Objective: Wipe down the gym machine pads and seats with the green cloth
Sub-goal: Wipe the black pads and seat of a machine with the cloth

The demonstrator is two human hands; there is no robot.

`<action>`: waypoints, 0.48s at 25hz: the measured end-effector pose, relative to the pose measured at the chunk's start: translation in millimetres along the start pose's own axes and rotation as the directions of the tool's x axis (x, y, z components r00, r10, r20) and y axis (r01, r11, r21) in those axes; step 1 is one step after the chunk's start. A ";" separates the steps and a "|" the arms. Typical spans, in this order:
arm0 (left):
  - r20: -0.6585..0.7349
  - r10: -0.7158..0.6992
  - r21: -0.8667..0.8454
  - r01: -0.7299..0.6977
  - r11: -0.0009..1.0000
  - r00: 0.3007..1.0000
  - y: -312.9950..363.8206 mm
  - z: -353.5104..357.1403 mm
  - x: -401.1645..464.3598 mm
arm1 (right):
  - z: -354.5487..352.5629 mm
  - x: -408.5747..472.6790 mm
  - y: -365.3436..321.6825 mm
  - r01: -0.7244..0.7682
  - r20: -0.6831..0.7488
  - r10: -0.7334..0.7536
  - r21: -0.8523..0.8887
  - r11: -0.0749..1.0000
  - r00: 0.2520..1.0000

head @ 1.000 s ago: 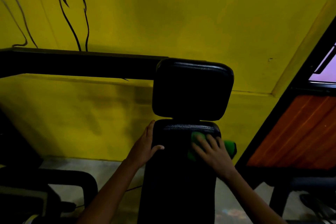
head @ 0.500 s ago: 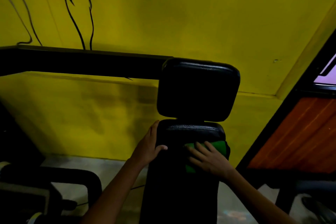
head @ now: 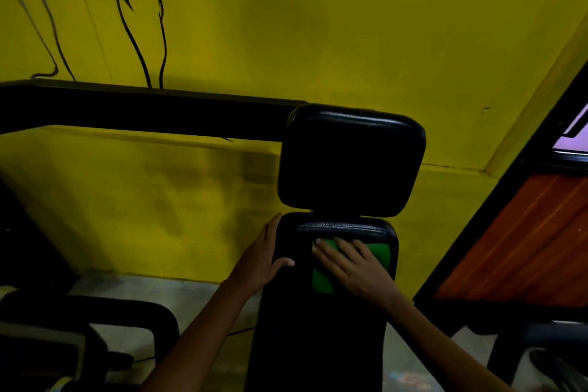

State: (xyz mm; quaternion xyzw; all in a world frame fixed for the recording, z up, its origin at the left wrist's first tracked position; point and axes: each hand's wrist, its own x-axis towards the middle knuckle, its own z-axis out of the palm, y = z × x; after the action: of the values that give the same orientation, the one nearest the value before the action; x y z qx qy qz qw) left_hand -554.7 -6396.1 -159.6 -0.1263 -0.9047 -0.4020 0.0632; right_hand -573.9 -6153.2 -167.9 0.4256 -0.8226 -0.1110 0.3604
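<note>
Pressing flat across the top of a long black vinyl back pad (head: 321, 321), a thin, soft green cloth (head: 321, 278) is pinned beneath the right hand (head: 356, 270), whose fingers are seen spread and straight, nothing being pinched. The pad's left edge is braced by the left hand (head: 262, 259), fingers lying along the side and thumb laid over the face. A square black padded headrest (head: 350, 162) is mounted just above, against a yellow painted wall (head: 318, 25). The cloth is judged light and limp, likely to bunch or slide on slick upholstery, so it is best held down by a broad palm at its middle.
</note>
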 end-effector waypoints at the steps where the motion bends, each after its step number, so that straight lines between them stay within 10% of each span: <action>1: 0.006 0.008 -0.008 -0.008 1.000 1.000 -0.1 -1.6 0.1 | -9.1 18.1 5.2 -0.117 -0.026 0.118 0.018 0.993 0.993; 5: 0.077 -0.014 -0.050 0.018 0.999 0.997 -8.3 -8.1 -1.0 | -11.9 38.7 5.5 -0.222 -0.064 0.224 0.047 0.974 0.972; 12: 0.147 -0.094 -0.167 0.118 0.979 0.985 -4.2 -18.5 -0.3 | 7.1 3.4 -6.4 0.238 0.073 -0.237 -0.002 0.971 0.969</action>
State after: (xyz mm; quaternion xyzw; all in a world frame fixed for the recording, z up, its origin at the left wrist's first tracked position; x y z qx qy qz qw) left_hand -555.3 -6412.6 -150.3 -0.1104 -0.8735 -0.4729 -0.0324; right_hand -576.1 -6160.7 -174.4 0.5147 -0.7775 -0.1731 0.3171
